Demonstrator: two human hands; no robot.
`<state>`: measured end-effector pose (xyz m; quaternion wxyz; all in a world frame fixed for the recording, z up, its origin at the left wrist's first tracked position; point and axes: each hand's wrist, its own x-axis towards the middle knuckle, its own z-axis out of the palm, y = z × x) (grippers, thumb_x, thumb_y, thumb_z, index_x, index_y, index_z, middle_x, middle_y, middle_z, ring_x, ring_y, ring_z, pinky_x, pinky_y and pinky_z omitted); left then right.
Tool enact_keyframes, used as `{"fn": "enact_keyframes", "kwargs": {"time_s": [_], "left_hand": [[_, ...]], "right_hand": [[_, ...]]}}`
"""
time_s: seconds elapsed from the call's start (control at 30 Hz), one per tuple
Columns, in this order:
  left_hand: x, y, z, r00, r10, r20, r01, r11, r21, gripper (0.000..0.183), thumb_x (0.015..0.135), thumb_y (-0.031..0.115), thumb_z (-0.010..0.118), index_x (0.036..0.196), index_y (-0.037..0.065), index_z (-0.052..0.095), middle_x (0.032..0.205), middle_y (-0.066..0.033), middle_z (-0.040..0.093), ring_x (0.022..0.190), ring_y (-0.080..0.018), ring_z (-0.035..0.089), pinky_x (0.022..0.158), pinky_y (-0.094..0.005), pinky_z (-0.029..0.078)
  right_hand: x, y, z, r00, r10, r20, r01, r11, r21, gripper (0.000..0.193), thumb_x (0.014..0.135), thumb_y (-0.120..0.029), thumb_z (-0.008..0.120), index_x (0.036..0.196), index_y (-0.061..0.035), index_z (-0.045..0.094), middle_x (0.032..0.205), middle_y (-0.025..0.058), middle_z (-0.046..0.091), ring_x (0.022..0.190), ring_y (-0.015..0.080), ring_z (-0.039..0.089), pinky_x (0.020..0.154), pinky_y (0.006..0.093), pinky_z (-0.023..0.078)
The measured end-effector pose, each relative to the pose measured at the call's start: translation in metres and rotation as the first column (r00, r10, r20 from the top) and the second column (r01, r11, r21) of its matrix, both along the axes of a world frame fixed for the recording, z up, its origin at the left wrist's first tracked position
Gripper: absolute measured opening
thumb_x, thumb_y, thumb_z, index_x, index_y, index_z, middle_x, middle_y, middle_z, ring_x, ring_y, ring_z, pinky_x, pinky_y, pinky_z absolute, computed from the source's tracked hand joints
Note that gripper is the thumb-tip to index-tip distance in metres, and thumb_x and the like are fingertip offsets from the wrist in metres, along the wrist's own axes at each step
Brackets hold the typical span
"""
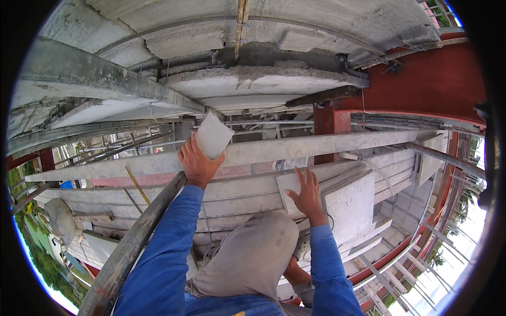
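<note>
My left hand (196, 162) is raised and closed on a flat, pale grey broken piece of board (215, 136), its fingers along the left edge and the thumb at the lower right. My right hand (307, 197) is open, thumb and fingers apart, above a small white board piece (285, 185). Whether it touches that piece I cannot tell. Just right of this hand lies a larger white board (350, 204) on top of other sheets.
A round pole (138, 245) slants up beside my left forearm. A long grey beam (269, 149) crosses ahead, with a red steel column (332, 122) behind it. Overhead are rough slab panels (258, 84) and a metal tube (100, 71). Planks (232, 205) run beneath my bent knee.
</note>
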<state>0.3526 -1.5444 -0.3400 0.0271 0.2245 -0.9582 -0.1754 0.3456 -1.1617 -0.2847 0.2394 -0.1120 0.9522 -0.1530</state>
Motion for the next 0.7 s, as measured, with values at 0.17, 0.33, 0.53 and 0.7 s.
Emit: {"fn": "enact_keyframes", "kwargs": {"time_s": [0.17,0.33,0.53,0.7], "left_hand": [[-0.004,0.001,-0.001,0.999,-0.012,-0.053,0.009,0.999,-0.052,0.113,0.069,0.053,0.092,0.155,-0.001,0.044,0.136,-0.0218,0.059,0.126,-0.0393,0.058,0.109,-0.0556,0.041],[-0.003,0.000,-0.005,0.997,-0.014,-0.070,0.011,0.999,-0.046,0.114,0.068,0.052,0.093,0.156,0.000,0.043,0.139,-0.0219,0.058,0.127,-0.0403,0.056,0.111,-0.0565,0.040],[-0.002,0.001,-0.003,0.998,-0.008,-0.070,0.005,0.999,-0.043,0.113,0.067,0.051,0.093,0.155,-0.001,0.045,0.137,-0.0217,0.059,0.125,-0.0399,0.058,0.110,-0.0560,0.041],[-0.003,0.001,-0.005,0.996,-0.021,-0.087,0.016,0.998,-0.059,0.114,0.066,0.050,0.093,0.156,0.000,0.044,0.136,-0.0215,0.058,0.124,-0.0395,0.057,0.109,-0.0558,0.041]], "right_hand": [[-0.053,0.006,-0.010,0.931,0.312,0.189,-0.313,0.949,-0.024,0.081,0.077,-0.026,0.094,0.149,-0.0129,0.059,0.143,0.0219,0.064,0.139,0.0443,0.055,0.115,0.0590,0.043],[-0.096,-0.015,-0.009,0.793,0.434,0.428,-0.473,0.881,-0.017,0.065,0.074,-0.017,0.094,0.132,-0.0059,0.068,0.122,0.0199,0.075,0.121,0.0419,0.068,0.101,0.0527,0.054],[-0.090,-0.008,0.027,0.751,0.358,0.555,-0.400,0.915,-0.051,0.054,0.076,-0.015,0.090,0.124,-0.0037,0.069,0.114,0.0226,0.076,0.110,0.0438,0.071,0.095,0.0531,0.054],[-0.074,0.013,0.091,0.847,0.385,0.366,-0.398,0.917,-0.044,0.042,0.077,-0.009,0.087,0.114,-0.0036,0.066,0.104,0.0216,0.075,0.105,0.0453,0.071,0.089,0.0540,0.056]]}}
